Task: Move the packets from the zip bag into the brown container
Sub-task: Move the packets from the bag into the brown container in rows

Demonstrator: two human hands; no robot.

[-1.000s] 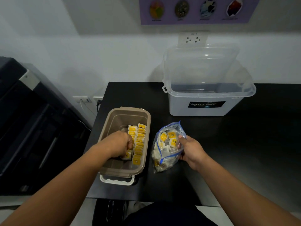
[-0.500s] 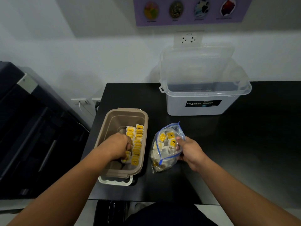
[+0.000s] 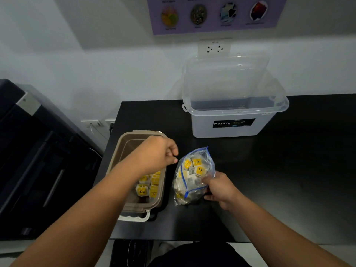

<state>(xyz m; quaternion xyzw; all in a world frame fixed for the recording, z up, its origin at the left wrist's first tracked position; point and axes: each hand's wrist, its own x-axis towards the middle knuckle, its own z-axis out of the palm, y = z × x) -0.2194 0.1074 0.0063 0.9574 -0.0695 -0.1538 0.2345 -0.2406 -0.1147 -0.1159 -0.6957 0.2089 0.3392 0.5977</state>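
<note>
Midway over the black table point(image 3: 269, 180), a person's left hand point(image 3: 158, 153) hovers above the brown container point(image 3: 123, 149), fingers loosely curled on nothing. Yellow packets point(image 3: 148, 186) line its three o'clock wall. The right hand point(image 3: 219, 189) pinches the packet-filled zip bag point(image 3: 192, 174), lying at the container's three o'clock.

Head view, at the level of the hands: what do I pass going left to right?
black machine → brown container → zip bag → right hand. The left hand overlaps the container, so it is left out.
</note>
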